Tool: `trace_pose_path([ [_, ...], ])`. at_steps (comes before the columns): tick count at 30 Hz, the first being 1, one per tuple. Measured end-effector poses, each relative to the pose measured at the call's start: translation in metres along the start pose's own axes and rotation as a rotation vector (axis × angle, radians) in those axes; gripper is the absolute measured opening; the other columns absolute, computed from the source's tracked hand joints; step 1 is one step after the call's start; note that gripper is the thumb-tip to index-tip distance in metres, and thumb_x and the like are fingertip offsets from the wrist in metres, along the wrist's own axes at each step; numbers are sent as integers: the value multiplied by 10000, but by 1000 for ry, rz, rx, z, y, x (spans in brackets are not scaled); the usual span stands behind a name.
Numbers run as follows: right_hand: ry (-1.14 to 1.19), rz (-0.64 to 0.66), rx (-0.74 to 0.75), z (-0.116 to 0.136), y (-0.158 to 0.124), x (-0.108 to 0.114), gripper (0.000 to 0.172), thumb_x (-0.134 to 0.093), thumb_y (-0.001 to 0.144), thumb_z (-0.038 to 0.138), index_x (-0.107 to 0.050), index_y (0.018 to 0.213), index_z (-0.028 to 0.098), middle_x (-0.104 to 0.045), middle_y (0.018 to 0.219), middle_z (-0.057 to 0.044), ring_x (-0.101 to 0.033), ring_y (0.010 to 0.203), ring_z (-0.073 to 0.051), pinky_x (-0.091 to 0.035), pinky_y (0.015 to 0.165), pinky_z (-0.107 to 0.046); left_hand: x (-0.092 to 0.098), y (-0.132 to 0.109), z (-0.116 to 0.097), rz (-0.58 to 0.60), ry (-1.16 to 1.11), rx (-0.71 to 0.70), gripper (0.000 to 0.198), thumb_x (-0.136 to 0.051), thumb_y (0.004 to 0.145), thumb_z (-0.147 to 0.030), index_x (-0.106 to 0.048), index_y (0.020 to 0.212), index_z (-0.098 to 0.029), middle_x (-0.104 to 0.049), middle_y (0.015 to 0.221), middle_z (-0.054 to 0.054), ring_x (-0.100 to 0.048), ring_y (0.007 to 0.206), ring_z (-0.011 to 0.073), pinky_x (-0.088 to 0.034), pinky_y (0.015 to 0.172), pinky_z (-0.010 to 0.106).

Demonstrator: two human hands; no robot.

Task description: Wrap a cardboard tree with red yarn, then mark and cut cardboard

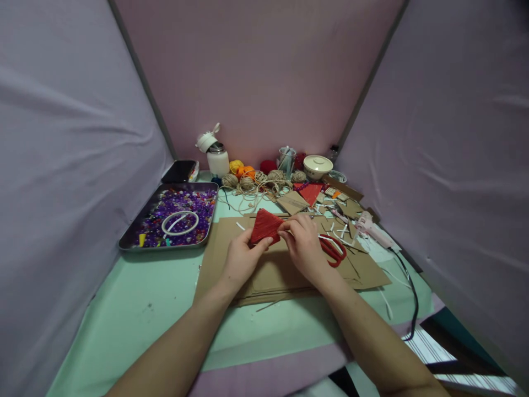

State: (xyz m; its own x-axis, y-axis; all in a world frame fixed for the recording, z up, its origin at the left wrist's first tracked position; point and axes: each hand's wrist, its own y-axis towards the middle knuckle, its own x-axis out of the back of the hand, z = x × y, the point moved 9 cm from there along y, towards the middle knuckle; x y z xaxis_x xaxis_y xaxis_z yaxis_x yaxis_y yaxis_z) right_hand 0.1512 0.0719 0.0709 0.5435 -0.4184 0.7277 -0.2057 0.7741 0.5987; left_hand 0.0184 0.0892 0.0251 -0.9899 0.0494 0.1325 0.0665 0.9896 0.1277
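Both my hands hold a small red piece (265, 225) wrapped in red thread, just above brown cardboard sheets (231, 264) on the green table. My left hand (239, 259) pinches its lower left corner. My right hand (303, 245) is closed on its right edge, fingers pinched together. Red-handled scissors (333, 249) lie on the cardboard right beside my right hand.
A metal tray (169, 247) of purple beads with a white ring (179, 223) sits at the left. Twine balls (248, 182), a white bottle (217, 160), a bowl (317, 165), cardboard scraps and another red piece (309, 193) crowd the back. A glue gun (372, 229) with a black cord lies at right.
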Motion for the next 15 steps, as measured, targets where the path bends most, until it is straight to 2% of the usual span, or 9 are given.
trace_pose_path([
  [5,32,-5,-59,-6,-1,-1,68,-527,887,207,-554,826,198,-584,882,-35,-490,871,-213,-326,741,-339,-2,-1,0,9,-37,17,318,-629,729,-320,-666,980,-128,-703,937,74,-626,856,212,-472,792,322],
  [12,247,2,-166,-15,-2,-2,112,-521,882,198,-534,771,205,-585,837,-12,-516,845,-184,-345,763,-319,-5,1,6,47,-67,32,317,-637,734,-321,-654,977,-119,-694,961,76,-618,865,208,-464,799,312],
  [15,249,-14,-183,-16,-4,-2,116,-524,878,201,-532,762,206,-587,833,-8,-517,841,-181,-341,759,-319,-6,1,6,52,-75,23,315,-640,734,-315,-653,979,-117,-691,968,78,-615,875,206,-461,806,308],
])
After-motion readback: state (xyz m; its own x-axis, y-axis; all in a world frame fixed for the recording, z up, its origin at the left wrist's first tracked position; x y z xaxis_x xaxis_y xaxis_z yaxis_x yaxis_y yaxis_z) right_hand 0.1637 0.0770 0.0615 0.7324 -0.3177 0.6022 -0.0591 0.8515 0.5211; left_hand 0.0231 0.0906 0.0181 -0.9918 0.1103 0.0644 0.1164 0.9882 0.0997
